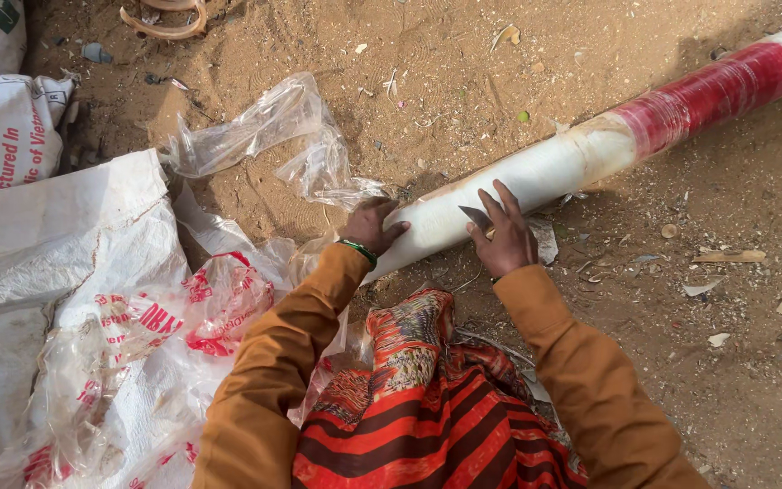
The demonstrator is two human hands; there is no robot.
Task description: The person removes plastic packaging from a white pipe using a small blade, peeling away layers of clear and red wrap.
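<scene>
A long white tube (554, 167) with a red band near its far end lies slantwise on sandy ground. My left hand (371, 226), a green bangle at the wrist, grips the tube's near end. My right hand (502, 237) presses against the tube's side and holds a small dark blade (475, 216) against the white surface. Clear plastic film (269, 122) trails away from the tube's near end to the upper left. Both arms wear orange-brown sleeves.
White woven sacks (56, 235) and crumpled clear plastic with red print (219, 308) lie at the left. Red striped cloth (418, 407) covers my lap. Paper scraps, pebbles and a curved husk (169, 27) litter the sand.
</scene>
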